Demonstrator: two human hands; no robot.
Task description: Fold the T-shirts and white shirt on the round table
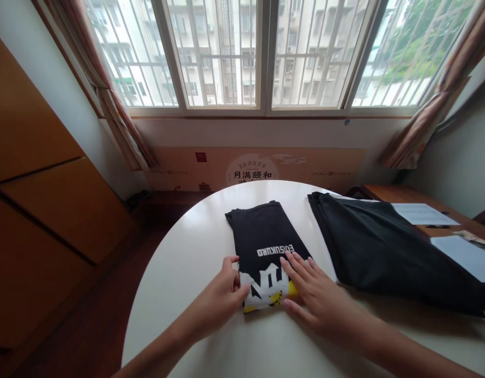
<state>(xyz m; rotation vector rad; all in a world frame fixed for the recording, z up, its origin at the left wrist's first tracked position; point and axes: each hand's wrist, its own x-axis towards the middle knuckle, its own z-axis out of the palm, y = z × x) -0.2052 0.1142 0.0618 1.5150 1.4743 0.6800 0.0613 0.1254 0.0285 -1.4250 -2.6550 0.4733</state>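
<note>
Black cloth: a folded garment [262, 226] lies flat on the white table [175, 294], between the two hands, its white-and-yellow print [262, 294] at the near end and a line of white lettering [272, 252] beyond it.
Left hand [222, 291]: at the garment's left edge, fingers curled, thumb resting on the print; whether cloth is pinched between them I cannot tell.
Right hand [319, 299]: unclenched, fingers spread over the garment's right side, palm down, grasping nothing visible.
Second dark cloth [380, 247]: to the right, apart from the garment and untouched.
Step in hand: apparently flattening and squaring the folded bundle; the near edge looks fairly straight, while the far end shows uneven layers.
Next move: seems to call for light, even pressure, with the left edge steadied so the layers stay aligned under the spread fingers.
</note>
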